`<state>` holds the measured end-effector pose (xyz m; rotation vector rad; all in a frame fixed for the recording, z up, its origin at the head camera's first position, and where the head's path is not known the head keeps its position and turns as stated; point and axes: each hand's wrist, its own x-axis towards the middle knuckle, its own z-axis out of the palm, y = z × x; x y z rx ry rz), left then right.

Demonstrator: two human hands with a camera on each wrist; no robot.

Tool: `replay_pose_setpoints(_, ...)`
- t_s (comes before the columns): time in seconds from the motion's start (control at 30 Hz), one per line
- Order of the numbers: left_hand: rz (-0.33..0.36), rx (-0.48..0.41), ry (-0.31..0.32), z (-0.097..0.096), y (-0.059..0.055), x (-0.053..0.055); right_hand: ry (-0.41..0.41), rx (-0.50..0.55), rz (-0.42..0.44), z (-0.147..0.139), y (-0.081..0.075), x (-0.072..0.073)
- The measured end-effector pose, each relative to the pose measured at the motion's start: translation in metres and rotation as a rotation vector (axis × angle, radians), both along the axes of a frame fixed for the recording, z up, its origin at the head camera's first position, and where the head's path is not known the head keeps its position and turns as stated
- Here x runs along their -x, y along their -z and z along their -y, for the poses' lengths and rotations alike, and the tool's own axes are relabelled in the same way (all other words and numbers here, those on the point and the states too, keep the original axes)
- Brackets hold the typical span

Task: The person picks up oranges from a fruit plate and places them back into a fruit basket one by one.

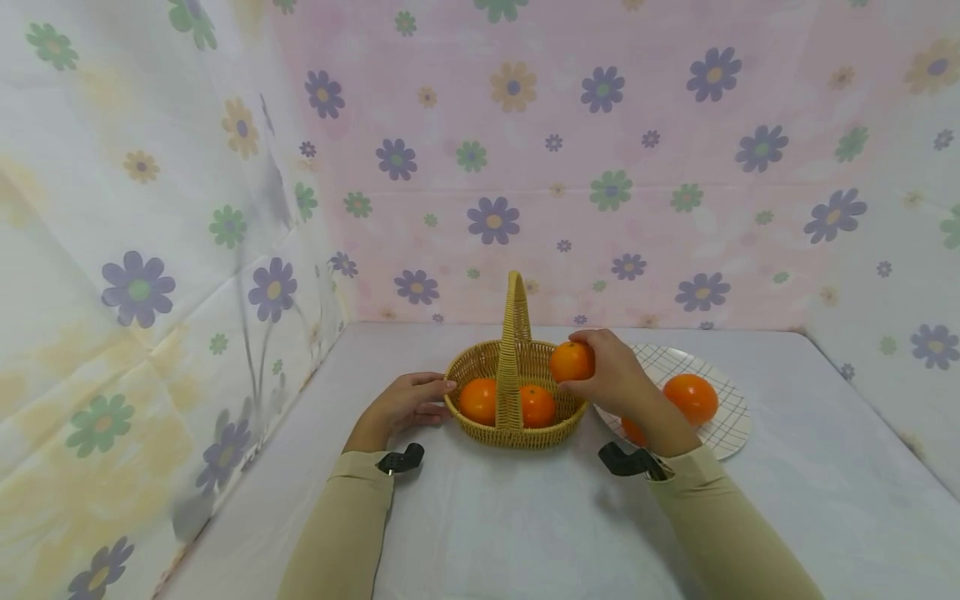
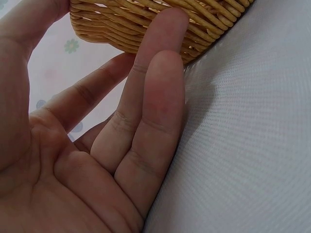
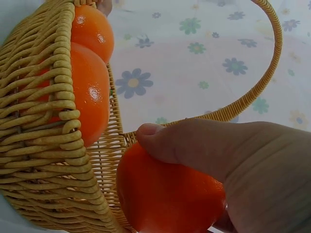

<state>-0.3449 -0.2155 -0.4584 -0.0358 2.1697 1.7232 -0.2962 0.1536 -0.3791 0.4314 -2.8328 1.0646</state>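
Note:
A yellow-brown wicker basket (image 1: 508, 437) with a tall arched handle stands on the table, two glossy oranges (image 1: 477, 401) (image 1: 537, 407) inside it. At its left end is my left hand (image 1: 405, 406). The thumb touches the rim, and fairly straight fingers (image 2: 163, 97) lie against or just below the woven outer wall. Over the basket's right side, my right hand (image 1: 617, 379) grips another orange (image 3: 165, 189) between thumb and fingers. Most of these fingers are hidden behind the fruit in the right wrist view.
To the right of the basket lies a white plate (image 1: 733, 406) with a dark grid pattern. It bears an orange (image 1: 690, 400) and another one (image 1: 632, 430) partly covered by my right wrist. Flower-printed cloth (image 1: 555, 167) rises behind the table and along both sides.

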Motion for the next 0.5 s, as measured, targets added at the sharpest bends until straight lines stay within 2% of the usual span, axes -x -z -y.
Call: replay_pose_setpoints(0.5,0.004,-0.001,-0.013,0.0002,-0.0009,-0.0004,-0.013,-0.035,0.01,0.0066,0.008,0.0036)
